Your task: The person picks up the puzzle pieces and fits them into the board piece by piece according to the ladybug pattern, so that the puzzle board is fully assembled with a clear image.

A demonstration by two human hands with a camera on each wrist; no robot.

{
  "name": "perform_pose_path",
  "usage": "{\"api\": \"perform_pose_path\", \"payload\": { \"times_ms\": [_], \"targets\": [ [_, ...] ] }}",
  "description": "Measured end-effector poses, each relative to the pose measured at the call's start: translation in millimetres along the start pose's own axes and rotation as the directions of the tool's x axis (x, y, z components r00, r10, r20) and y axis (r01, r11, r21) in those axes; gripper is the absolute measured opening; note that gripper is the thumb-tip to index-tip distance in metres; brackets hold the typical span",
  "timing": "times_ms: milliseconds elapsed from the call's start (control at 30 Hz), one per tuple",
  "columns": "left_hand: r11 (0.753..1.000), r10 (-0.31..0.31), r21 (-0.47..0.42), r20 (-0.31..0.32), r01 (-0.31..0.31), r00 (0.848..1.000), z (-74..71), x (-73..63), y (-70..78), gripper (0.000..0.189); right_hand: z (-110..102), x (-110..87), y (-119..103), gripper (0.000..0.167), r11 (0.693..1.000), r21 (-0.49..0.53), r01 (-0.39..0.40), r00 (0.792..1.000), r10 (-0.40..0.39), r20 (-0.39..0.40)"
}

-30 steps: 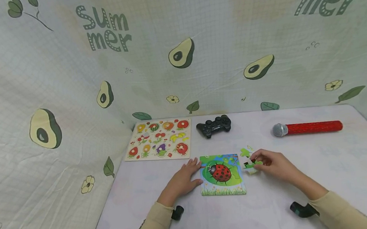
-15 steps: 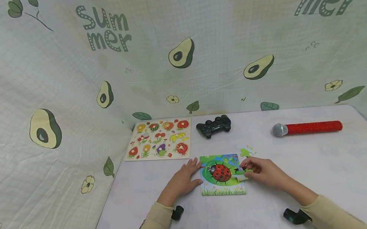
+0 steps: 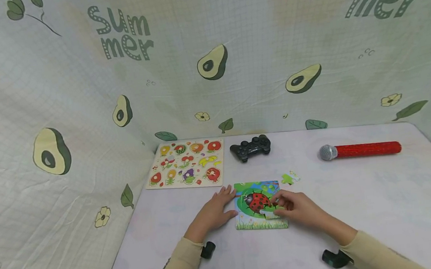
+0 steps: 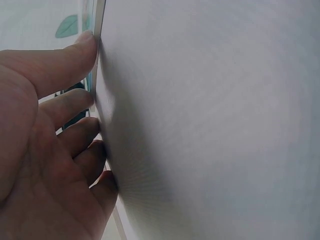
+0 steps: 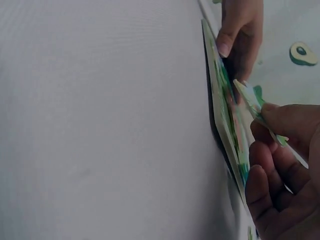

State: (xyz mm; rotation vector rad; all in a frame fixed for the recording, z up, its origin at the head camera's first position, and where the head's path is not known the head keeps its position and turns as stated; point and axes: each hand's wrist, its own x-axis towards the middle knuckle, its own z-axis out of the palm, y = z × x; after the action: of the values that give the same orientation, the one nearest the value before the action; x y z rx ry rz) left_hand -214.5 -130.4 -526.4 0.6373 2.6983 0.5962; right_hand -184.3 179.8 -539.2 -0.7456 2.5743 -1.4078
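Note:
A square ladybug jigsaw puzzle (image 3: 244,224) lies in its frame at the middle of the table. At its left edge rests my left hand (image 3: 215,211), the fingertips and thumb touching the side in the left wrist view. My right hand (image 3: 301,208) pinches a puzzle piece (image 5: 250,102) between thumb and index finger, over the right part of the puzzle. That piece is tilted and stands apart from the board in the right wrist view. Another green and white puzzle piece (image 3: 288,179) lies on the table just off the upper right corner.
Behind the puzzle, to the left, lies a wooden fruit board (image 3: 185,164). A black game controller (image 3: 251,148) sits beside it. Farther right is a red toy microphone (image 3: 361,150). A printed cloth (image 3: 247,26) hangs behind the table.
My right hand has picked up the puzzle piece from the table right of the puzzle and carried it left over the board. My left hand has stayed in place.

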Motion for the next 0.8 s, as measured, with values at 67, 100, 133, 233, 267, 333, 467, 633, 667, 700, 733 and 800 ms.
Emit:
{"api": "perform_pose_path", "payload": {
  "times_ms": [67, 100, 133, 233, 267, 333, 467, 633, 667, 700, 733, 800],
  "targets": [
    [1.000, 0.001, 0.001, 0.000, -0.001, 1.000, 0.0, -0.1, -0.3, 0.070, 5, 1.3, -2, 0.025, 1.000, -0.001, 0.003, 1.000, -0.003, 0.005],
    [1.000, 0.002, 0.001, 0.001, -0.002, 1.000, 0.0, -0.2, -0.4, 0.070, 7, 1.9, -3, 0.024, 1.000, -0.002, 0.004, 1.000, -0.004, 0.007],
    [1.000, 0.003, 0.001, 0.001, -0.003, 1.000, 0.0, -0.2, -0.5, 0.070, 9, 2.3, -3, 0.024, 1.000, -0.005, 0.005, 1.000, -0.005, 0.012],
    [1.000, 0.006, -0.003, 0.002, -0.006, 1.000, -0.3, -0.4, -0.4, 0.070, 15, 3.6, -6, 0.022, 1.000, -0.021, 0.012, 1.000, -0.012, 0.026],
    [1.000, 0.007, -0.006, 0.002, -0.007, 1.000, -0.6, -0.5, -0.3, 0.069, 17, 4.0, -7, 0.022, 0.999, -0.029, 0.020, 0.999, -0.019, 0.029],
    [1.000, 0.011, -0.010, 0.001, -0.011, 1.000, -1.1, -1.0, -0.1, 0.069, 19, 5.2, -8, 0.021, 0.998, -0.047, 0.031, 0.999, -0.030, 0.033],
    [1.000, 0.015, -0.016, 0.000, -0.015, 1.000, -1.3, -1.2, 0.0, 0.069, 24, 8.0, -11, 0.021, 0.997, -0.065, 0.042, 0.999, -0.040, 0.026],
    [1.000, 0.015, -0.004, 0.005, -0.015, 1.000, -1.0, -0.4, -0.1, 0.070, 28, 11.0, -13, 0.022, 0.996, -0.084, 0.028, 0.999, -0.026, 0.026],
    [1.000, 0.015, -0.003, 0.005, -0.015, 1.000, -1.0, -0.4, -0.1, 0.070, 29, 11.5, -13, 0.022, 0.995, -0.092, 0.029, 0.999, -0.027, 0.026],
    [1.000, 0.015, -0.002, 0.006, -0.015, 1.000, -1.3, -0.4, 0.1, 0.070, 30, 12.1, -13, 0.022, 0.994, -0.101, 0.030, 0.999, -0.028, 0.025],
    [1.000, 0.014, -0.002, 0.009, -0.014, 1.000, -1.4, -0.4, 0.1, 0.070, 31, 12.5, -13, 0.022, 0.993, -0.110, 0.029, 0.999, -0.027, 0.023],
    [1.000, 0.011, -0.004, 0.014, -0.011, 1.000, -1.8, -0.4, 0.3, 0.070, 31, 13.1, -13, 0.023, 0.991, -0.127, 0.027, 0.999, -0.025, 0.021]
  ]
}}
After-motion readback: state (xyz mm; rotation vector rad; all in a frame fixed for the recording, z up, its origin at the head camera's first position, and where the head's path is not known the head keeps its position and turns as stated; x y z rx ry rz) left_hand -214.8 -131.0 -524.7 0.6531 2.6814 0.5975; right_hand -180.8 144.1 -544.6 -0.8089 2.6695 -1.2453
